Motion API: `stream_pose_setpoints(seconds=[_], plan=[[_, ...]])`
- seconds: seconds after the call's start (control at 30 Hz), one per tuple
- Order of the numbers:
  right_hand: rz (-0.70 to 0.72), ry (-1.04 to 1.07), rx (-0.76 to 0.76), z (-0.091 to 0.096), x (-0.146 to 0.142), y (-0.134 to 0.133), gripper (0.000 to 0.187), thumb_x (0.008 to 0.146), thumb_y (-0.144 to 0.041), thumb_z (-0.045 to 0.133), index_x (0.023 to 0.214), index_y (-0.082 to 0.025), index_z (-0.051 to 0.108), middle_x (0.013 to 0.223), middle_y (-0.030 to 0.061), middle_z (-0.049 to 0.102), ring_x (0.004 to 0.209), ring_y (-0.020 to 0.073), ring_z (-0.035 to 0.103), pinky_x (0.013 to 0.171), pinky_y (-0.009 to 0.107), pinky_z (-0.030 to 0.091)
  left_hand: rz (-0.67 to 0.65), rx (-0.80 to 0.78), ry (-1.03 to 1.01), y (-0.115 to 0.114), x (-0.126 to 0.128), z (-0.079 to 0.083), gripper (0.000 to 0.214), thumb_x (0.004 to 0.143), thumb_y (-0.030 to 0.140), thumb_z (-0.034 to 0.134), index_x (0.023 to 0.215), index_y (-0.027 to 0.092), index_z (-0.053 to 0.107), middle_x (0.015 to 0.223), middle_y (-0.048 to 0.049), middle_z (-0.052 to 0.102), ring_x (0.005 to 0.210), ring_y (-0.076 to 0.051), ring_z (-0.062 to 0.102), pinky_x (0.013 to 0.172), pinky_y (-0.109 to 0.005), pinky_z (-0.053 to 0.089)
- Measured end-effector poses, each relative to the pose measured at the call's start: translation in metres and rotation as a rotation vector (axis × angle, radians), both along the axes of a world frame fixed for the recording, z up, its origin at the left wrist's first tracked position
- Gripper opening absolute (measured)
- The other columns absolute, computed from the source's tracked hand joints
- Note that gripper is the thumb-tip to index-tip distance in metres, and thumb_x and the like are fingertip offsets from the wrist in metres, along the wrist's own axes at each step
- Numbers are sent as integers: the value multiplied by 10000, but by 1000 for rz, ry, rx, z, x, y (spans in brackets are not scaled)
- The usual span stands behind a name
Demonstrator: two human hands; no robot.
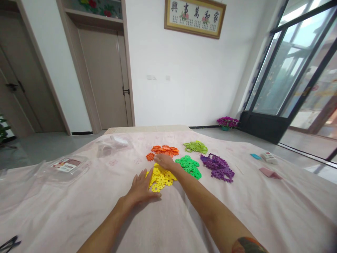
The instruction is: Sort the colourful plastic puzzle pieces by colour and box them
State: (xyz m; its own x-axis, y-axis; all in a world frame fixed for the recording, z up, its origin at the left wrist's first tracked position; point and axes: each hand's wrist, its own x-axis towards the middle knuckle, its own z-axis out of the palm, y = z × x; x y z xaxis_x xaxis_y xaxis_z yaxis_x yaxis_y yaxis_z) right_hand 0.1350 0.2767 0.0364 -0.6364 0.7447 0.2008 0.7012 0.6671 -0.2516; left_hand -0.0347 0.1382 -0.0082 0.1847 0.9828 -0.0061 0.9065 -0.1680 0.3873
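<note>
My left hand (142,187) rests open against the left side of a pile of yellow flower-shaped plastic discs (161,178), its fingers and thumb apart. Over the far edge of that pile reaches my right hand (164,161), close to the orange discs (165,150). Its fingers look stretched out flat, and part of the yellow pile lies hidden beneath it. Green discs (189,166) are heaped just right of my right forearm. Further right is a purple heap (218,167), with lime-green discs (195,147) behind it.
A pink cloth (184,225) covers the table. At left lie a clear plastic container with a label (65,165) and more clear packaging (113,144). To the right are a small white box (269,157), a blue item (255,156) and a pink scrap (270,173). Dark-framed glasses (10,242) sit front left.
</note>
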Motion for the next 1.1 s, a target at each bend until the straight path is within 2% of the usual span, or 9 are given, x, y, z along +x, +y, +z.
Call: stream_pose_setpoints(seconds=[0.13, 0.27, 0.4, 0.47, 0.57, 0.73, 0.83, 0.97, 1.1], plan=[[-145, 54, -61, -11, 23, -15, 576, 1098, -452, 205, 1026, -168, 700, 1050, 112, 744, 953, 211, 673, 829, 295, 465, 33, 73, -2, 7, 17, -10, 1307, 581, 695, 759, 1640, 166, 205, 1677, -268, 166, 1560, -431, 101, 1206, -633, 106], [-72, 102, -28, -28, 29, -38, 476, 1098, -376, 251, 1062, -173, 680, 1106, 105, 727, 1041, 204, 640, 930, 303, 445, 35, 142, -32, 16, 23, -10, 1260, 612, 668, 768, 1628, 147, 235, 1668, -263, 224, 1552, -418, 180, 1218, -558, 176], [-46, 209, 5, -32, 26, -52, 466, 1099, -366, 235, 1161, -185, 660, 1213, 108, 700, 1145, 199, 608, 1000, 310, 431, -24, 236, -105, 22, 21, -12, 1162, 684, 638, 755, 1610, 126, 275, 1654, -238, 295, 1541, -377, 250, 1233, -483, 209], [-105, 245, 21, -32, 28, -55, 477, 1100, -364, 217, 1191, -186, 650, 1234, 116, 693, 1170, 206, 603, 1017, 324, 428, -42, 267, -129, 22, 19, -14, 1157, 687, 643, 760, 1603, 115, 290, 1654, -241, 292, 1539, -374, 256, 1236, -478, 214], [-204, 178, 24, -33, 31, -58, 470, 1096, -353, 223, 1140, -176, 656, 1152, 128, 712, 1123, 227, 621, 1016, 355, 428, -57, 283, -132, 21, 18, -17, 1142, 677, 652, 771, 1593, 136, 325, 1654, -231, 300, 1535, -378, 266, 1237, -488, 217], [-143, 220, -24, -34, 33, -67, 469, 1098, -369, 229, 1171, -168, 647, 1238, 133, 687, 1158, 219, 609, 1034, 337, 427, -79, 294, -124, 20, 19, -17, 1118, 692, 629, 774, 1593, 136, 333, 1654, -217, 308, 1534, -358, 279, 1240, -478, 227], [-202, 314, -29, -29, 42, -71, 523, 1098, -357, 183, 1175, -174, 666, 1247, 126, 690, 1176, 207, 610, 1033, 315, 438, -73, 293, -114, 20, 19, -18, 1140, 696, 624, 771, 1598, 102, 309, 1655, -229, 296, 1539, -355, 265, 1240, -480, 233], [-362, 300, 25, -33, 62, -70, 476, 1086, -361, 262, 1302, -153, 632, 1322, 154, 664, 1245, 235, 591, 1098, 364, 407, -60, 299, -110, 20, 19, -19, 1122, 703, 619, 767, 1593, 104, 319, 1657, -227, 296, 1536, -357, 274, 1239, -492, 241], [-330, 278, -20, -46, 77, -66, 457, 1064, -340, 336, 1408, -161, 578, 1406, 140, 625, 1300, 223, 567, 1127, 363, 400, -70, 324, -155, 21, 19, -22, 1083, 717, 598, 768, 1580, 103, 342, 1639, -235, 331, 1523, -364, 302, 1238, -497, 252]])
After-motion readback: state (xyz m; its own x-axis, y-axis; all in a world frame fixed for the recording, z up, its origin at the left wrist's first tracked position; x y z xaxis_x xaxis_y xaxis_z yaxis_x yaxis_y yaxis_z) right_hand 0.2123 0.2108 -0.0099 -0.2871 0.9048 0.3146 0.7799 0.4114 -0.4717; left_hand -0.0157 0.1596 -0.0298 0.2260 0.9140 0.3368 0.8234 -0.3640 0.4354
